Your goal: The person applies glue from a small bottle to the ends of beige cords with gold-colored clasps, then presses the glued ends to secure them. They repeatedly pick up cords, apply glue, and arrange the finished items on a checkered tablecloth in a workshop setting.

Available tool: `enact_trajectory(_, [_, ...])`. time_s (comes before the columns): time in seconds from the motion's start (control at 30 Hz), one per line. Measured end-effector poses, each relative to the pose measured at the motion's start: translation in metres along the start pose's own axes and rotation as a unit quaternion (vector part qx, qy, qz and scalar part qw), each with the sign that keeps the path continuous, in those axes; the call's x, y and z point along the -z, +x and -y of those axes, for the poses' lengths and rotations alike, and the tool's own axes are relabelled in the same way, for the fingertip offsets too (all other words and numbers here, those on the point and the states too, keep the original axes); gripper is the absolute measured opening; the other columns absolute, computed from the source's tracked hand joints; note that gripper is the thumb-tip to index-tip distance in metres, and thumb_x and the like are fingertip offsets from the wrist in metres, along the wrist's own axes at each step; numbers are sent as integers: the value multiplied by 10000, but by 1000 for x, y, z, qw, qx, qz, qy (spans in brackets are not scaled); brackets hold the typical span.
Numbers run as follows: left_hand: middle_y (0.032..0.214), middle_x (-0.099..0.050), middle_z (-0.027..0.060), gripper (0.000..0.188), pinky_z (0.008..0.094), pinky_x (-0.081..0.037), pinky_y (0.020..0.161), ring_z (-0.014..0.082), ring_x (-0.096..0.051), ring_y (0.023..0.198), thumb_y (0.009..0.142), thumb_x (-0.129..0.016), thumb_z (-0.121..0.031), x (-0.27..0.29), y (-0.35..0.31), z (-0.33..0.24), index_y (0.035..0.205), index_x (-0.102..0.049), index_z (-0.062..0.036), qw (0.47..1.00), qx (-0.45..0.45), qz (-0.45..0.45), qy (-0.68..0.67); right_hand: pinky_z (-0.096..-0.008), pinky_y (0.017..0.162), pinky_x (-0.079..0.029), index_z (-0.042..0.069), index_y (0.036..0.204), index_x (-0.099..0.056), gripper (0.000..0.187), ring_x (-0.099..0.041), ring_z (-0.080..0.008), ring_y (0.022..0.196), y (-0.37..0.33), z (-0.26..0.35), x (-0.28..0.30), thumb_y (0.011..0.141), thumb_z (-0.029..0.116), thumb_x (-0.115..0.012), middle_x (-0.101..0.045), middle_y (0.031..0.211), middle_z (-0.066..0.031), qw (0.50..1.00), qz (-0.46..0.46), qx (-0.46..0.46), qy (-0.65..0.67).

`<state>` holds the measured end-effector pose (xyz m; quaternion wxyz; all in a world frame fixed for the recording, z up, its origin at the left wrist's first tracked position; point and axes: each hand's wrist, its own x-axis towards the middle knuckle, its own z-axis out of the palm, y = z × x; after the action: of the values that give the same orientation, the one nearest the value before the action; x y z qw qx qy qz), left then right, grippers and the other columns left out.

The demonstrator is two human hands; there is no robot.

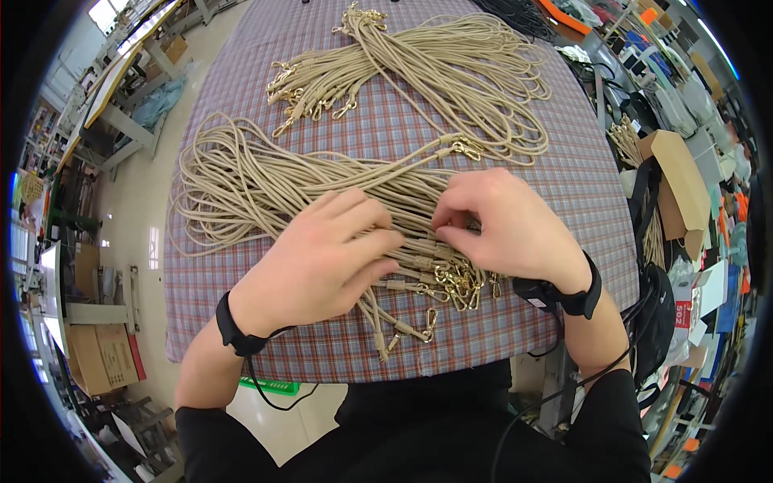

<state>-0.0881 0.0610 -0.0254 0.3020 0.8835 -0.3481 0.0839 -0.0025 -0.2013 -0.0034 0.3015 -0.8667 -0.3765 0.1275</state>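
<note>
A bundle of beige round cords (241, 173) lies across the near part of the table, looped at the left, with gold metal snap hooks (459, 286) gathered at its right end. My left hand (322, 253) rests over the middle of this bundle, its fingers curled round some of the cords. At the hook end, my right hand (511, 229) bends thumb and forefinger into a pinch on the cords; exactly which strand they grip is partly hidden. Some cord ends with hooks (419, 332) stick out toward me below my left hand.
Farther back lies a second pile of the same cords (435, 64) with gold hooks, its bundles crossing. A checked cloth (580, 201) covers the table. At the right stand an opened cardboard box (680, 193) and a black bag (656, 314). Black cables run from both wrist straps.
</note>
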Motion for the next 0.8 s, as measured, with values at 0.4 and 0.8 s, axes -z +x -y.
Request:
enact_trajectory(0.4, [942, -638, 70, 398, 398, -528, 873, 263, -638, 922, 875, -806, -83, -18, -12, -3, 1258, -763, 20, 996, 6, 72, 59, -480, 727, -589, 33, 849, -778, 50, -724, -340, 907, 4, 9, -19, 870, 79, -774, -681, 887, -105, 992, 8, 77, -104])
enact_trajectory(0.8, [719, -648, 54, 332, 395, -513, 768, 259, -653, 720, 858, -828, -95, -22, -20, 0, 1159, -794, 41, 993, 10, 46, 109, -483, 704, -571, 38, 787, -689, 118, -706, -332, 856, 10, 22, -45, 845, 80, -782, -641, 859, -104, 972, -9, 93, -217])
